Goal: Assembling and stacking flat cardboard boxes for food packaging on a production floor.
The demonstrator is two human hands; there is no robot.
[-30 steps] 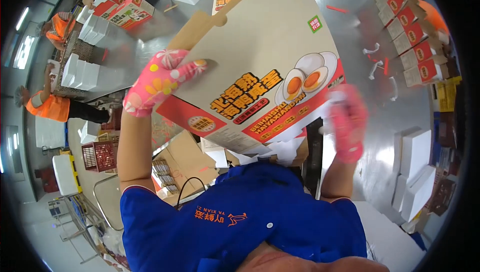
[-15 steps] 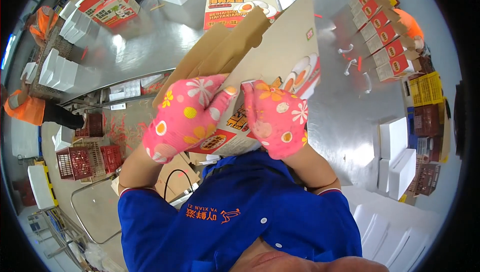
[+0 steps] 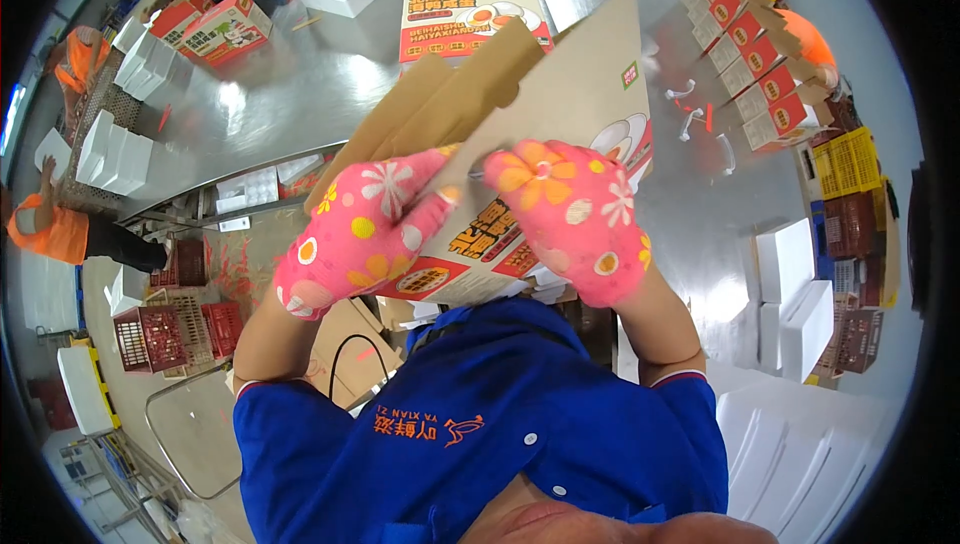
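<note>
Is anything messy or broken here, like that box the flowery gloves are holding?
Nothing looks broken. The cardboard box is only half folded, flaps sticking up, held by the left hand and right hand. A few small white and red bits lie loose on the metal table.

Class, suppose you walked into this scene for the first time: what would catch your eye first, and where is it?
First, the two hands in bright pink flowered gloves, the left hand and right hand, gripping a printed cardboard carton with its brown flaps open, right at the centre. Behind it spreads a shiny metal table, with a flat printed carton lying at its far side and a row of red-and-white boxes along the right.
</note>
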